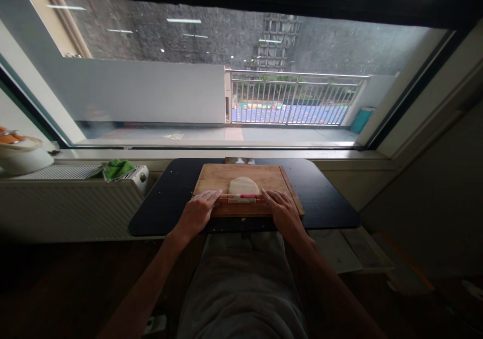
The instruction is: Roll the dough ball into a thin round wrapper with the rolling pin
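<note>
A rolling pin (pixel 242 198) with a printed red and white label lies crosswise on a wooden board (pixel 213 175). My left hand (pixel 200 207) is on its left end and my right hand (pixel 281 205) on its right end, fingers over the wood and pointing inward. Pale, flattened dough (pixel 243 184) shows just beyond the pin, its rounded edge facing the window. The pin covers the dough's near edge. White flour-like marks show on my fingers.
The board lies on a black table (pixel 158 200) with small crumbs. A radiator (pixel 75 208) stands at left, with a green cloth (pixel 118 169) and a white container (pixel 24 155) on or near it. A window sill (pixel 188 154) runs behind the table.
</note>
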Demonstrator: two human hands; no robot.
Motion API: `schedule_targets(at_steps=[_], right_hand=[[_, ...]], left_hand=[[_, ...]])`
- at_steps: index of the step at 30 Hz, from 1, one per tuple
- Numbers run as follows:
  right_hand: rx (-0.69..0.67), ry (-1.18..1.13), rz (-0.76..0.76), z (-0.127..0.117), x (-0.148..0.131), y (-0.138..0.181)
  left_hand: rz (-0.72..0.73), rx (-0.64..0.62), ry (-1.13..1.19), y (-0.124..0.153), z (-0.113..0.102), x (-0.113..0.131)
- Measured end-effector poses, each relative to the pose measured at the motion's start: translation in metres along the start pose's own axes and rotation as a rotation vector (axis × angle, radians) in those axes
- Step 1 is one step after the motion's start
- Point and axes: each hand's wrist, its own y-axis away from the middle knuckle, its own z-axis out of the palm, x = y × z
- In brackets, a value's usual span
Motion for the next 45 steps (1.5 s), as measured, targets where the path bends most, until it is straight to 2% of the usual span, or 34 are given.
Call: schedule_targets(at_steps=[10,16,23,30,39,45], right_hand=[[-0.04,-0.036,0.01,0.005,0.015,-0.015],[-0.038,-0.014,0.043,0.004,0.014,-0.021],[-0.002,0.01,-0.036,0.003,0.012,-0.031],[-0.008,0.046,-0.052,0.007,0.015,-0.042],[-0.08,0.034,0.01,0.001,0.021,-0.068],[-0.054,0.025,0.022,0.006,0.025,-0.083]], left_hand=[[-0.031,-0.021,-0.035,-0.018,-0.006,-0.002],[-0.061,0.017,-0.067,-0.022,-0.006,0.001],[-0.044,0.063,-0.1,-0.034,-0.001,0.0],[-0.038,0.097,-0.075,-0.047,0.001,0.0],[-0.029,0.042,-0.106,-0.068,0.005,-0.004],[-0.089,-0.017,-0.118,-0.084,0.0,0.003]])
